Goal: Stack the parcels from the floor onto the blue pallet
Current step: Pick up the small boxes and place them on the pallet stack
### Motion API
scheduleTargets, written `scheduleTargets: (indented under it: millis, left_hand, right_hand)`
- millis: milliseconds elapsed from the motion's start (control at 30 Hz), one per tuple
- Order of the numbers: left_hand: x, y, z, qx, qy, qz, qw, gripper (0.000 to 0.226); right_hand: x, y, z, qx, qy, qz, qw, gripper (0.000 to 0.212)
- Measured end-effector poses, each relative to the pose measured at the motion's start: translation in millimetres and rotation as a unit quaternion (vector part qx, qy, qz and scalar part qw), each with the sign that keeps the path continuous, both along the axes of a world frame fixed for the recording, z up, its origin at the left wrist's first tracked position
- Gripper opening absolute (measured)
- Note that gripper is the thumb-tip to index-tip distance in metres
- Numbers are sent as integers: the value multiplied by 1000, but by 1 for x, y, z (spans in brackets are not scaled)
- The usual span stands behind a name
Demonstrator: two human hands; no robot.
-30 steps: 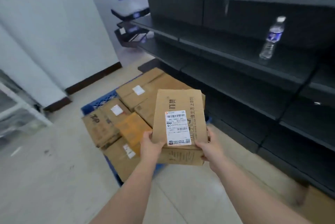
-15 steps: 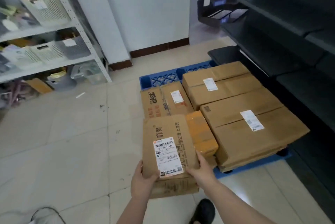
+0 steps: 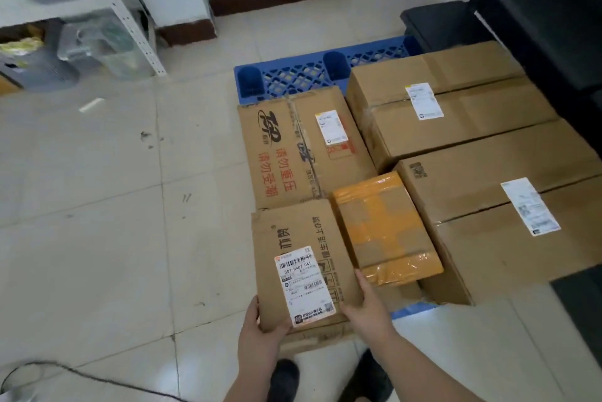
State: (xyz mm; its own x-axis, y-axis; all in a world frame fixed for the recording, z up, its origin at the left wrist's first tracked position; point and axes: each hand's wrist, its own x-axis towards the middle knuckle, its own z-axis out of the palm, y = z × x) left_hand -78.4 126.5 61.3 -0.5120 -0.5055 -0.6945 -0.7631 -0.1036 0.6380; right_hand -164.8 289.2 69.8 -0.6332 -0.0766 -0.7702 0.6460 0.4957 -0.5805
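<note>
Tiled storeroom floor with blue pallet (image 3: 303, 74). The labelled parcel (image 3: 303, 264), chest-high a second ago, now sits low at the pallet's near-left corner, left hand (image 3: 260, 330) and right hand (image 3: 368, 307) gripping its sides; release seems imminent.

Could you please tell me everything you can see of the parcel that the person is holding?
The parcel is a flat brown cardboard box with dark print and a white barcode label on top. It lies nearly level at the pallet's near left corner, above another box, beside the orange-taped parcel. The left hand grips its near left corner; the right hand grips its near right edge.
</note>
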Motion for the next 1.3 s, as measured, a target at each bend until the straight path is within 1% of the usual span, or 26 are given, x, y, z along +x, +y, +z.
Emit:
scheduleTargets:
  millis: [67, 133, 233, 300, 367, 433, 533, 600, 633, 700, 733, 767, 833, 900, 967, 1067, 1200, 1300]
  left_hand:
    - [-12, -3, -24, 16, -1, -15, 1000, 74]
    - [-20, -3, -49, 32, -12, -32, 999, 78]
    - [-25, -3, -84, 44, -31, -72, 996, 86]
    - [-26, -4, -101, 37, -41, -90, 994, 87]
    - [-27, -8, -111, 31, -52, -104, 993, 88]
    - [-30, -16, -112, 41, -72, -135, 987, 89]
    - [-33, -25, -97, 35, -108, -225, 968, 84]
    - [-35, -28, -70, 5, -113, -297, 948, 78]
    - [-36, -29, -52, -18, -112, -331, 937, 72]
    - [-34, -26, -13, -59, -115, -419, 899, 55]
    - [-32, -22, 9, -71, -112, -462, 877, 47]
    - [-31, -17, 32, -78, -105, -499, 857, 40]
    - [-33, -3, 75, -103, -86, -570, 810, 32]
    - [-37, 17, 112, -139, -65, -630, 761, 25]
    - [-40, 45, 144, -168, -45, -679, 713, 26]
    - [-39, 102, 183, -210, 13, -754, 622, 34]
    - [-24, 202, 227, -245, 113, -818, 508, 34]
    - [6, 284, 247, -262, 158, -838, 452, 31]
  right_hand:
    - [-2, -5, -21, 38, 29, -19, 999, 76]
    - [-2, -12, -42, 94, 67, -12, 993, 69]
    - [7, -27, -72, 167, 90, 65, 980, 65]
    - [17, -35, -90, 205, 76, 126, 968, 67]
    - [24, -41, -99, 228, 68, 153, 959, 72]
    - [25, -44, -101, 239, 60, 155, 957, 74]
    - [22, -42, -91, 234, 25, 162, 958, 76]
    - [16, -39, -69, 210, 7, 136, 968, 68]
    - [12, -36, -53, 192, 9, 101, 976, 59]
    - [9, -25, -10, 170, 20, 37, 985, 36]
    - [9, -17, 14, 170, 23, 24, 985, 29]
    - [10, -7, 38, 180, 24, 21, 983, 27]
    - [16, 18, 84, 208, 25, 21, 978, 33]
    - [28, 43, 128, 232, 34, 30, 972, 35]
    - [48, 71, 166, 254, 49, 28, 966, 33]
    - [90, 121, 208, 304, 68, -8, 950, 36]
    - [163, 196, 245, 338, 71, -118, 931, 38]
    - [225, 252, 264, 360, 68, -213, 906, 36]
